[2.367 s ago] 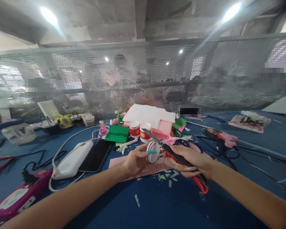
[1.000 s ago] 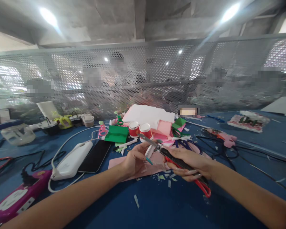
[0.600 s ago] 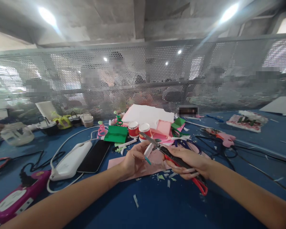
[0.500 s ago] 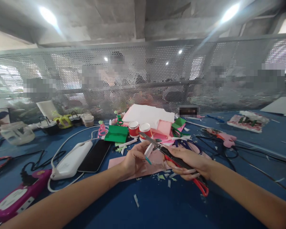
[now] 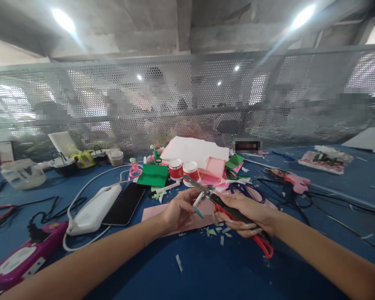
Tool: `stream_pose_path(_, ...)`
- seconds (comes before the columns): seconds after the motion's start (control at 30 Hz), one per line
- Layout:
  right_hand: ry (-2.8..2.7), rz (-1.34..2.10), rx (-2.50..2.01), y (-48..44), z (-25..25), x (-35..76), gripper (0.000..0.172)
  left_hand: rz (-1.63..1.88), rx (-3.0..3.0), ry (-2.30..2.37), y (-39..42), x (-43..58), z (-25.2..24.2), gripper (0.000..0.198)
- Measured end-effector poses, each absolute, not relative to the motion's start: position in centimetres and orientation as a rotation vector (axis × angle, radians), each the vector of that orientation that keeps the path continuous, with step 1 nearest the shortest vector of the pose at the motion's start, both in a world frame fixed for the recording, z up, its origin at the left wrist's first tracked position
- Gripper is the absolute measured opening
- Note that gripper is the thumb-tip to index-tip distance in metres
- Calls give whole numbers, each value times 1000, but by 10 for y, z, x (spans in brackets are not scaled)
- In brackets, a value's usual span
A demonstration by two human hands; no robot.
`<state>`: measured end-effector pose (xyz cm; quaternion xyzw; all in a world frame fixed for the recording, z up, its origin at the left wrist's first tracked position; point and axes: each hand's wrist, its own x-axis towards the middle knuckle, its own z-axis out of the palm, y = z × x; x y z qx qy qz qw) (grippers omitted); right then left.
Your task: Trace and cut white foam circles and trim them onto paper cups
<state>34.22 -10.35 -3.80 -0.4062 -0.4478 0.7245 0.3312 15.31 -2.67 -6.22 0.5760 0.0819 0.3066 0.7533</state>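
Observation:
My left hand (image 5: 178,210) pinches a narrow white paper strip (image 5: 198,199) between thumb and finger. A slim teal shape (image 5: 198,213) shows at its fingertips; whether it is a nail or a separate piece I cannot tell. My right hand (image 5: 248,212) grips scissors (image 5: 198,184) with a black and red handle. Their blades point up and left, just above the white strip, and look close together. Below both hands lies a pink sheet (image 5: 156,211), with small paper scraps (image 5: 220,229) scattered at its near edge.
Beyond my hands stand two red-and-white cups (image 5: 175,170), a green paper piece (image 5: 152,175) and white sheets (image 5: 193,150). To the left are a phone (image 5: 125,206), a white power bank-like block (image 5: 95,210) and a purple power strip (image 5: 28,254). A pink glue gun (image 5: 296,183) lies right.
My left fingers and the white strip have shifted slightly right and down. The scissors have moved a little, and their blades sit slightly lower. A hand at the far left edge has gone from view.

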Motion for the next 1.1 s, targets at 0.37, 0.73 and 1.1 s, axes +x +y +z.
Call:
stream_pose_path(0.37, -1155, 1879, -1034, -106, -36, 342, 32, 759, 1137, 262, -24, 150, -60, 65)
stream_pose_path(0.73, -1148, 1836, -1079, -109, -31, 339, 35, 766, 1183, 241, -26, 152, -61, 66)
stream_pose_path(1.1, -1120, 1914, -978, -103, -37, 347, 41, 779, 1116, 189, -32, 154, -54, 59)
